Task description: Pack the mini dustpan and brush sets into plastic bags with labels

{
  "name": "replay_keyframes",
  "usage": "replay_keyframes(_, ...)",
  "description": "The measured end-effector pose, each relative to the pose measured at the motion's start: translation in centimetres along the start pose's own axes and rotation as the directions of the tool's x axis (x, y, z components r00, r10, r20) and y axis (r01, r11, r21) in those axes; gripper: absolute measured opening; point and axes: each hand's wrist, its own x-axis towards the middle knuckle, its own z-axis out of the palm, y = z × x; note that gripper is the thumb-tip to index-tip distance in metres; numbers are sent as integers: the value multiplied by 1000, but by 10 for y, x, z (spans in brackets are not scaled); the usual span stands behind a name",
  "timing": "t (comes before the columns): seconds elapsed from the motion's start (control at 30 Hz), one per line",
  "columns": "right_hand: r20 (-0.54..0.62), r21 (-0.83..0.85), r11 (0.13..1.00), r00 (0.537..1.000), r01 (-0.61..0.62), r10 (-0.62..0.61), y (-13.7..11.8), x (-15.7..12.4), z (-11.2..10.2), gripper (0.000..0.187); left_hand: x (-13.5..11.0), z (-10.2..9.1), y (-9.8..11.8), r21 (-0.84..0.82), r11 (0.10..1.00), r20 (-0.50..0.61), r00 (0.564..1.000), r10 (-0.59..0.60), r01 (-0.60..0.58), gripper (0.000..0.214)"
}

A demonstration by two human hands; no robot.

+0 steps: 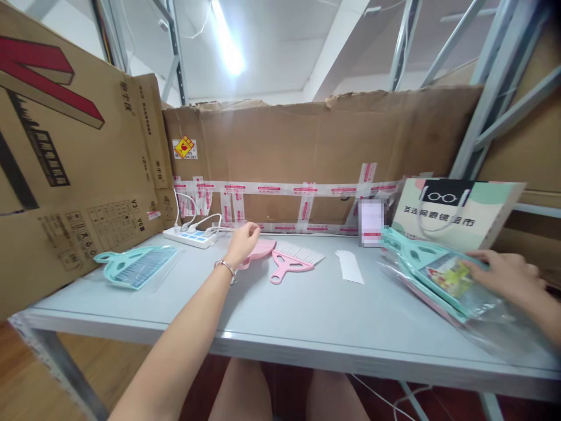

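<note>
My left grip point(246, 240) hides part of the pink dustpan point(263, 249). I see the printed carton point(94, 158) cut off at left.

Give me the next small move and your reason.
Probably close the right hand on the top teal set and lift it: that hand is already at its edge, the set lies uppermost on the stack, and the left hand is across the table by the pink dustpan.

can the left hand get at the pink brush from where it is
Probably yes: the left hand is close by, and although the pink dustpan lies between them, nothing appears to cover the pink brush.
</note>
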Motion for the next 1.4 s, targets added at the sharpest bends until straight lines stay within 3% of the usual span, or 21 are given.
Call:
replay_keyframes(0.13, 41, -114, 992, 997, -58, 63, -21, -20, -2, 52, -9, 9, 1, 303, 949, 201, 979, 21, -83, 13)
replay_keyframes(0.2, 2, -154, 987, 999, -46, 47, -29, -28, -8, 53, -13, 16, 4, 419, 900, 261, 965, 7, -120, 5)
replay_keyframes(0.27, -63, -169, 985, 998, -33, 22, -38, -32, -15, 51, -16, 19, 8, 507, 848, 282, 959, 7, -155, 11)
replay_keyframes(0.37, -199, -110, 994, 980, 7, -29, -58, -36, -30, 46, -18, 17, 14, 597, 777, 262, 964, 47, -201, 20)
replay_keyframes(0.5, -389, 72, 990, 918, 120, -83, -103, -39, -56, 38, -16, 1, 21, 669, 711, 175, 976, 131, -215, 31)
replay_keyframes(0.6, -427, 238, 912, 879, 334, -211, -148, -43, -72, 34, -13, -14, 24, 670, 671, 92, 932, 349, -318, 34)
replay_keyframes(0.67, -374, 390, 806, 876, 445, -304, -180, -48, -77, 30, -12, -20, 27, 633, 646, 32, 848, 528, -427, 33)
replay_keyframes(0.73, -221, 564, 704, 900, 432, -375, -213, -54, -77, 29, -12, -23, 30, 543, 648, 0, 772, 635, -534, 33)
replay_keyframes(0.8, 6, 729, 617, 899, 296, -439, -241, -60, -73, 34, -14, -24, 33, 408, 666, 4, 730, 683, -625, 34)
replay_keyframes(0.83, 134, 801, 568, 867, 190, -480, -253, -61, -71, 36, -16, -23, 34, 341, 675, 12, 721, 693, -655, 34)
replay_keyframes(0.87, 262, 850, 522, 801, 73, -538, -262, -63, -68, 38, -17, -23, 36, 282, 683, 24, 717, 697, -673, 33)
replay_keyframes(0.93, 437, 882, 444, 631, -159, -642, -272, -64, -60, 37, -19, -21, 38, 203, 700, 47, 721, 692, -685, 32)
replay_keyframes(0.97, 475, 878, 405, 571, -255, -670, -275, -64, -56, 36, -19, -20, 39, 179, 711, 41, 727, 685, -680, 32)
replay_keyframes(1.0, 486, 873, 352, 555, -336, -675, -276, -65, -51, 33, -20, -19, 40, 160, 731, 8, 741, 671, -664, 30)
replay_keyframes(1.03, 475, 874, 278, 581, -398, -661, -276, -66, -46, 31, -20, -18, 41, 140, 759, -56, 760, 647, -636, 27)
replay_keyframes(1.13, 384, 891, 4, 750, -453, -539, -276, -75, -30, 25, -17, -11, 44, -32, 871, -354, 821, 448, -490, 24)
replay_keyframes(1.17, 356, 895, -62, 791, -442, -497, -277, -80, -25, 24, -17, -8, 44, -157, 893, -403, 853, 332, -421, 31)
replay_keyframes(1.2, 339, 897, -103, 817, -430, -467, -279, -86, -20, 23, -16, -4, 44, -307, 891, -386, 900, 204, -334, 37)
replay_keyframes(1.27, 341, 895, -110, 820, -433, -460, -284, -97, -15, 22, -16, 5, 43, -587, 802, -175, 985, 8, -111, 41)
replay_keyframes(1.33, 383, 880, -52, 769, -472, -513, -287, -105, -13, 26, -15, 14, 41, -726, 686, 29, 998, -49, 55, 37)
replay_keyframes(1.4, 424, 855, 18, 678, -519, -600, -286, -107, -15, 33, -15, 18, 38, -774, 629, 32, 997, -77, 73, 29)
